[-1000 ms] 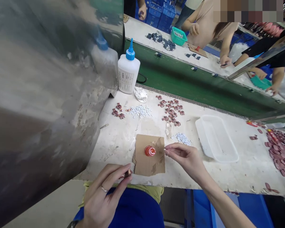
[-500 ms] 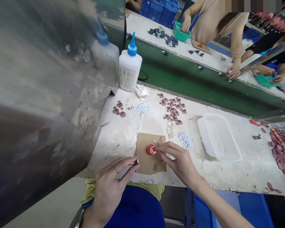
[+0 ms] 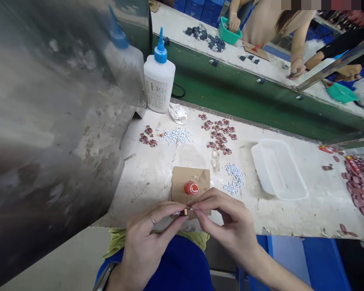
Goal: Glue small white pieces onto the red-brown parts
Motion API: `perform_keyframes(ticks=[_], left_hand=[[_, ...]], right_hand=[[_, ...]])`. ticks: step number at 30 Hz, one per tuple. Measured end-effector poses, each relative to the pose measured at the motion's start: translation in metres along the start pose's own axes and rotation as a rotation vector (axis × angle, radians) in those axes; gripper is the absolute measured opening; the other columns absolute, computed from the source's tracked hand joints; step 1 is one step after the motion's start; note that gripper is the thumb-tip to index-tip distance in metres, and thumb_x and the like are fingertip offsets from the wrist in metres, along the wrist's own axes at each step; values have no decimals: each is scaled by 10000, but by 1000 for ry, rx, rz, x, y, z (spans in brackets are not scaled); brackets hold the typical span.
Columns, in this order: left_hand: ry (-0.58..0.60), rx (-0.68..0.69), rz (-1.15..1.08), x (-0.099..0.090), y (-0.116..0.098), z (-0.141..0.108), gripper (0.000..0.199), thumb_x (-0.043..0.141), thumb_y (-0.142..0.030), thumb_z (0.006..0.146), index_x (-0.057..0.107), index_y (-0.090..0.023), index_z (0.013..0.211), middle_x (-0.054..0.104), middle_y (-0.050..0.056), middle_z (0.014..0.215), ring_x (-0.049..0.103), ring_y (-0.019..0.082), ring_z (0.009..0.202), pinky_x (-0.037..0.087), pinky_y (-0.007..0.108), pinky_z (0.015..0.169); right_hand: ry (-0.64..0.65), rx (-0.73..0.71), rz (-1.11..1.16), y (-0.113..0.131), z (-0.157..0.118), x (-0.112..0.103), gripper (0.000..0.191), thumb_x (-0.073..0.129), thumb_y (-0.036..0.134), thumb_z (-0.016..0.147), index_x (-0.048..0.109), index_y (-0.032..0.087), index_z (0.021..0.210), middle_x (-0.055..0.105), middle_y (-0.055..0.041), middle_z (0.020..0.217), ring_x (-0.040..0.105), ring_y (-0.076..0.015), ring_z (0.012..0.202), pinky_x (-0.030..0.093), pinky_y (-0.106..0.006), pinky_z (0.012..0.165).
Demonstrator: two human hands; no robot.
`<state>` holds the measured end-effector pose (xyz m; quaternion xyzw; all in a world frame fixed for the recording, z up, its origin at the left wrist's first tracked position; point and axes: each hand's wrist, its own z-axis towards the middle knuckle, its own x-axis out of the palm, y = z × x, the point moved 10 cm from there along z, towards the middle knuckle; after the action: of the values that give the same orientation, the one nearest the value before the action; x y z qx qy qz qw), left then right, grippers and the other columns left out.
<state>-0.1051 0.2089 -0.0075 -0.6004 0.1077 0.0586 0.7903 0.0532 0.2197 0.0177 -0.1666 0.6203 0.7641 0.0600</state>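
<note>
1. Down at the bottom middle of the frame, both hands are meeting over the near table edge. The left hand is pinching a tiny part between thumb and forefinger, ring showing on one finger, and the right hand is closing its fingertips on that same small piece from the other side. It's too small to tell what it is.
2. Just above the fingertips, a scrap of cardboard is lying flat on the white table with a red cap-shaped thing sitting upright on it.
3. Right of the cardboard, a small heap of white bits is lying near a clear plastic tray.
4. Further up, reddish-brown pieces are scattered mid-table, with another white heap to their left.
5. Upper middle, a white glue bottle with a blue nozzle is standing upright by the green belt.
6. Top right, other people's hands are working at the far bench.
</note>
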Motion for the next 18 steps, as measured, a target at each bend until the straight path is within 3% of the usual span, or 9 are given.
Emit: perform_keyframes(ticks=[6, 12, 14, 18], left_hand=[[4, -1, -18, -2, 2, -1, 214, 731, -116, 883, 721, -263, 1038, 780, -94, 1000, 749, 24, 884, 576, 52, 912], [-36, 22, 3, -5, 3, -4, 249, 765, -82, 838, 753, -259, 1014, 790, -80, 996, 763, 58, 852, 609, 95, 896], [-48, 13, -15, -4, 3, -3, 258, 771, -74, 829, 760, -260, 1007, 791, -79, 1001, 766, 62, 856, 612, 98, 899], [-25, 4, -43, 2, 0, 1, 236, 774, -103, 838, 759, -262, 1011, 793, -83, 1000, 767, 54, 857, 600, 73, 892]], right_hand=[[41, -11, -14, -4, -2, 6, 206, 684, 98, 917, 752, 276, 995, 783, -14, 934, 739, -166, 859, 641, -321, 716], [146, -231, -307, 18, -12, 14, 387, 600, 63, 969, 692, 280, 1277, 777, -62, 1082, 773, -179, 917, 674, -285, 742], [155, -259, -340, 21, -12, 13, 392, 589, 62, 976, 683, 277, 1290, 776, -65, 1087, 774, -179, 927, 677, -282, 762], [143, -119, -167, 9, -6, 7, 307, 664, 118, 950, 701, 286, 1204, 762, -49, 1030, 755, -184, 910, 675, -318, 763]])
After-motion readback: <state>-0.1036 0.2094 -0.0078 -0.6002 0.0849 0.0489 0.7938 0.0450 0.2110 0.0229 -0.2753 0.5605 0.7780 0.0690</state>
